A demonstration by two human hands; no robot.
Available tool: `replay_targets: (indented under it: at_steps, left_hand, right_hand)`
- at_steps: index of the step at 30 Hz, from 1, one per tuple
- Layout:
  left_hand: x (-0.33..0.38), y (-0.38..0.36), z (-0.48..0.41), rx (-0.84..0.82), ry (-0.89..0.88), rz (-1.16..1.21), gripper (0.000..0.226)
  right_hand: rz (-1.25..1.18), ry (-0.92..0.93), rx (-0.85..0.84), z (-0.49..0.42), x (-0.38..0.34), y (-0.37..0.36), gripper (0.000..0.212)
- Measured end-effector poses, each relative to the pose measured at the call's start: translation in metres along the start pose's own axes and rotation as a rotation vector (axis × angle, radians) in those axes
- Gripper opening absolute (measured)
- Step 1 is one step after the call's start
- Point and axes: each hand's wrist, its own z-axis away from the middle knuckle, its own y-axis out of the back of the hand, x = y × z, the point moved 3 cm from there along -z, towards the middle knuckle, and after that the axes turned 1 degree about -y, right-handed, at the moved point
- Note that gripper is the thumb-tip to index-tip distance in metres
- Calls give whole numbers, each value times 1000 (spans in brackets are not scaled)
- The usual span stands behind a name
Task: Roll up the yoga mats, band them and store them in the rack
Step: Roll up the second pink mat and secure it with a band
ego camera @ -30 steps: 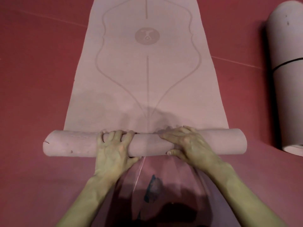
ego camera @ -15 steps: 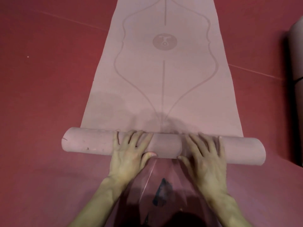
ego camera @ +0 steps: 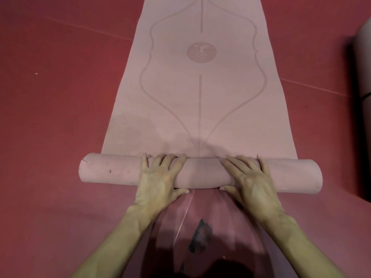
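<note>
The left hand's fingers are spread and curve over the top of the roll, with the thumb tucked against its near underside. The right hand's fingers lie the same way, fanned over the crest, with the thumb at the near edge. So the left hand and the right hand each clasp the roll from above, either side of its middle, with both forearms reaching in from the bottom.

The roll is the near end of a pink yoga mat, lying crosswise in front of the person. The rest of the mat stretches flat away from it, printed with curved guide lines, a centre line and a round emblem. It all lies on a red floor. At the far right edge, well apart, part of a second rolled mat shows, with a dark line across it that may be a band.
</note>
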Motion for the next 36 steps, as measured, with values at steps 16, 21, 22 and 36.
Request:
replay_targets:
  at_steps: [16,21,22,36]
  left_hand:
    - [0,-8,4,90,-19,2,79]
    - [7,-3,5,172,21,81,76]
    - [11,-4,8,202,-5,74,71]
    - [15,-4,-3,158,34,-1,57]
  right_hand:
    - [81,-11,87,4,-22,11,66]
    - [92,-22,1,-11,-9,1,64]
    - [96,-19,-17,-15,-6,1,65]
    - [98,-32,-19,-23,-16,9,76]
